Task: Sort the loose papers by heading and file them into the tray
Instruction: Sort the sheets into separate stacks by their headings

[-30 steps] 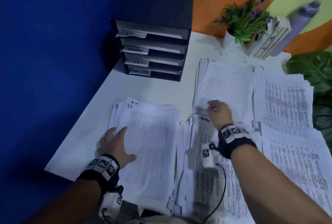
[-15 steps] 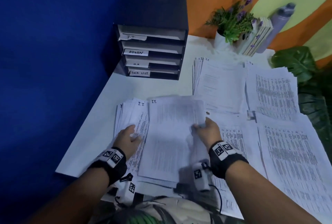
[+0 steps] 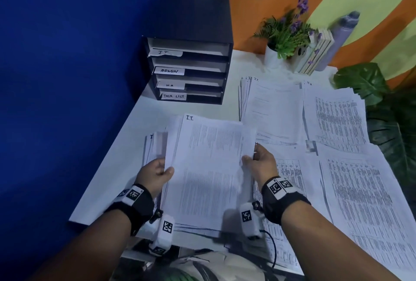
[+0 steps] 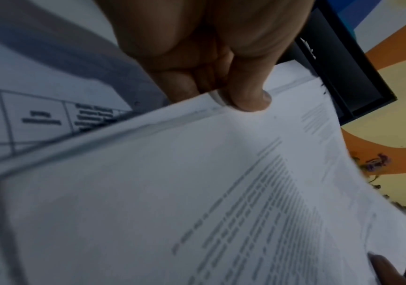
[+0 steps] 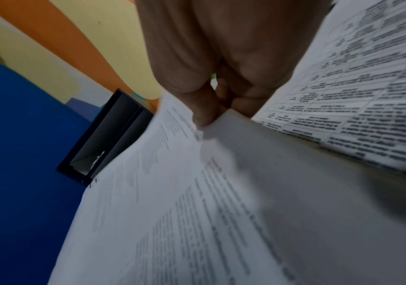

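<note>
A stack of sheets headed "I.T." (image 3: pixel 209 168) is held just above the white desk (image 3: pixel 126 136) in the head view. My left hand (image 3: pixel 157 171) pinches its left edge, thumb on top (image 4: pixel 248 100). My right hand (image 3: pixel 258 161) pinches the right edge (image 5: pixel 204 115). More I.T. sheets (image 3: pixel 155 145) lie under my left hand. The black paper tray (image 3: pixel 191 71) stands at the back left, with slots labelled IT, ADMIN, H.R and TASK LIST. Another I.T. pile (image 3: pixel 270 107) lies behind my right hand.
Printed table sheets (image 3: pixel 337 118) and further sheets (image 3: pixel 360 195) cover the right half of the desk. A potted plant (image 3: pixel 283 37), small books (image 3: pixel 315 53) and a grey bottle (image 3: pixel 340 37) stand at the back. A big leaf (image 3: pixel 387 123) overhangs the right edge. A blue wall is on the left.
My right hand came off the far I.T. pile with sheets and carried them left onto the near stack. My left hand went from lying flat on that stack to pinching its edge.
</note>
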### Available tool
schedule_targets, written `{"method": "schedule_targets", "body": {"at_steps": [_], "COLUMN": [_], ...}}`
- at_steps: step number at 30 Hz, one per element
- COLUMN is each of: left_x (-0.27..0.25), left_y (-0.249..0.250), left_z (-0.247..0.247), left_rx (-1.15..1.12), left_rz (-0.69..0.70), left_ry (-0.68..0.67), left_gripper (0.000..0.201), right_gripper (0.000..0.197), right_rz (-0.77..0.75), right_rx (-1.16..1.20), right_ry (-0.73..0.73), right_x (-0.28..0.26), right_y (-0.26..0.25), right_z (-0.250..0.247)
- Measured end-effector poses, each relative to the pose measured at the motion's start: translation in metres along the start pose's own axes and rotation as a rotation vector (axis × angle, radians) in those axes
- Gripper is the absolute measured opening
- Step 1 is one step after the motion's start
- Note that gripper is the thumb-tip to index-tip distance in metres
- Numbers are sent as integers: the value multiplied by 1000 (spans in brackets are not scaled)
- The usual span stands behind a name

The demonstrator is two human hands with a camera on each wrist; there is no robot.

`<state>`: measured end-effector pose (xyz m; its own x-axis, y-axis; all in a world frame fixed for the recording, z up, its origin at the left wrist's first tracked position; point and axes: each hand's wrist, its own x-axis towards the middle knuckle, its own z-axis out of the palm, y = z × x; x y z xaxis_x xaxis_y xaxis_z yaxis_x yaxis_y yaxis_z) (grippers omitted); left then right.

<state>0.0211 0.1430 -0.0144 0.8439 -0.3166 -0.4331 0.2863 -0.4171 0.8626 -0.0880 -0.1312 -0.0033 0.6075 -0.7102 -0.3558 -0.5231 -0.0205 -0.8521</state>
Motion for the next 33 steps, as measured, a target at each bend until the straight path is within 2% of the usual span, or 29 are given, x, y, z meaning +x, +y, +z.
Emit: {"method": "schedule_targets", "body": {"at_steps": [4, 7, 12, 18, 21, 24, 27, 29, 33], "left_x": [-2, -3, -1, -1, 0, -1, -4, -7, -9], "left_y": [-2, -4, -9, -9, -12, -13, -11, -7, 0], "left_z": [2, 1, -4, 0, 2, 2, 2, 2, 7], "left_rx": [7, 65, 70, -37, -82, -87, -78, -38, -11], "left_rz": [28, 45, 12, 14, 22, 55, 85, 98, 63], "left_ry": [-25, 18, 138, 117, 101, 131, 120, 87, -17], "left_gripper": [33, 35, 36, 46, 40, 24, 21, 23, 23], "right_gripper": [8, 3, 23, 31, 32, 34, 41, 41, 33], "right_rz": [-15, -10, 42, 51, 14, 8, -11, -1, 21], "right_rx": [48, 71, 105, 211, 337, 529, 571, 578, 348], "right_ry": [48, 56, 58, -7, -46, -67, -81, -100, -92], "right_x": [1, 5, 4, -10, -20, -21, -17, -17, -16], "right_y": [9, 19, 27, 23, 16, 13, 13, 12, 15], "right_z": [-3, -6, -14, -5, -4, -7, -9, -8, 0]}}
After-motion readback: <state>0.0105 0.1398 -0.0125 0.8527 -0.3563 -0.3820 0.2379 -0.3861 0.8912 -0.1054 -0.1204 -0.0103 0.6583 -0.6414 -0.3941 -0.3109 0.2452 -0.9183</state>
